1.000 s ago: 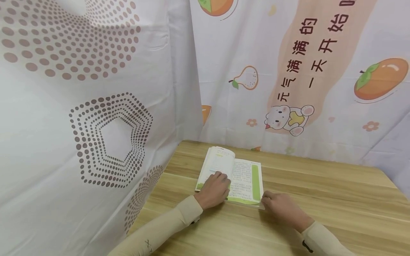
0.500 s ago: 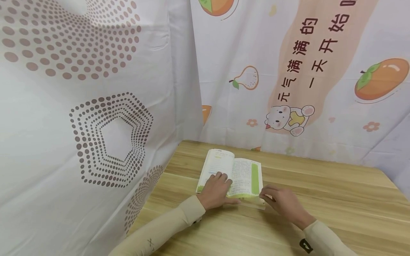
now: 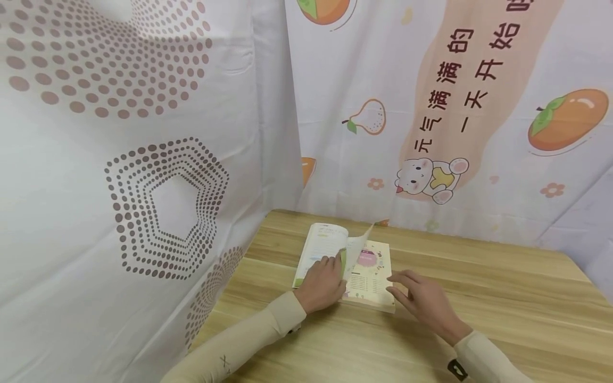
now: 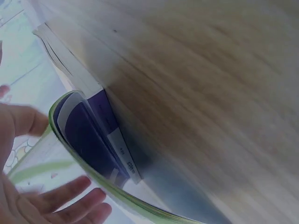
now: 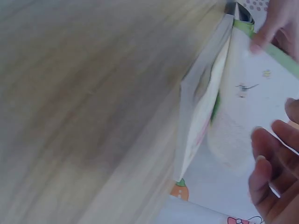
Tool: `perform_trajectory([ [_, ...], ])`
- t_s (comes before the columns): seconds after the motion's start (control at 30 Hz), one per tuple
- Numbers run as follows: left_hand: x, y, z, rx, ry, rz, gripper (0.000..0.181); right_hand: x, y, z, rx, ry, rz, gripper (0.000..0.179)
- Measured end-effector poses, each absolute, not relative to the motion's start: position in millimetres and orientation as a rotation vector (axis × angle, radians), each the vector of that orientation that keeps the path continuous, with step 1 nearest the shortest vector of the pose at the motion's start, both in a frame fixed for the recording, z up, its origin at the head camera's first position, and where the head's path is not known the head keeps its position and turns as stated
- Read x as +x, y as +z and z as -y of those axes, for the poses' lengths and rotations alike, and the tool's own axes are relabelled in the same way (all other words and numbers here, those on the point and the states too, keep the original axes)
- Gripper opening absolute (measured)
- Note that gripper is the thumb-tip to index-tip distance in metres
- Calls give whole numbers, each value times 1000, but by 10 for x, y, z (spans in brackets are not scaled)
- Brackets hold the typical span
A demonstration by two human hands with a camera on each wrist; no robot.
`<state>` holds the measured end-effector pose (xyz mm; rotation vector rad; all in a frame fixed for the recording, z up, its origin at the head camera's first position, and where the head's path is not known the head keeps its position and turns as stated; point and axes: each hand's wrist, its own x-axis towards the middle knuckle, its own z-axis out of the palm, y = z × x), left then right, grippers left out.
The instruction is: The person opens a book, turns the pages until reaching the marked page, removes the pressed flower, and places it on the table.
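An open paperback book (image 3: 369, 287) lies on the wooden table. My left hand (image 3: 320, 287) rests on its left-hand pages near the spine, fingers extended. One leaf (image 3: 355, 250) stands raised at the middle of the book, leaning left beside the left fingertips. Under it shows a pale yellow page with a pink round patch and small print. My right hand (image 3: 423, 300) is just off the book's right edge, thumb and fingers parted with nothing between them. In the left wrist view the thumb is at the curved green page edge (image 4: 70, 147), above a dark blue spine part (image 4: 103, 111).
The wooden table (image 3: 479, 276) extends right of the book and toward the front. A white curtain with brown dots (image 3: 119, 223) hangs at the left, and a fruit-print curtain (image 3: 345, 175) hangs along the table's back edge.
The right hand has lifted the right-hand leaf by its lower corner and let it go. The leaf has swung up leftward toward the left hand, uncovering the yellow page.
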<state>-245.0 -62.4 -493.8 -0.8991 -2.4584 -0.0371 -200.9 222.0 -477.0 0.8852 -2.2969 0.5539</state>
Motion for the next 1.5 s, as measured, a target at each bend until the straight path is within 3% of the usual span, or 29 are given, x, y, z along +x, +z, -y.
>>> perform_trajectory([
  [0.17, -2472, -4963, 653, -829, -63, 2286, 95, -1972, -4904, -2220, 879, 429, 2423, 22],
  [0.47, -2474, -4894, 667, -767, -102, 2279, 107, -1903, -4950, -2237, 874, 367, 2630, 13],
  [0.93, -2508, -4869, 713, -731, 42, 2293, 31, -1943, -4950, -2276, 996, 263, 2622, 9],
  [1.33, -2497, -4905, 751, -950, -22, 2431, 16, -1972, -5022, -2293, 1117, 102, 2428, 3],
  [1.5, -2508, -4924, 751, -1026, -71, 2479, 17, -1989, -5027, -2297, 1143, 83, 2396, 14],
])
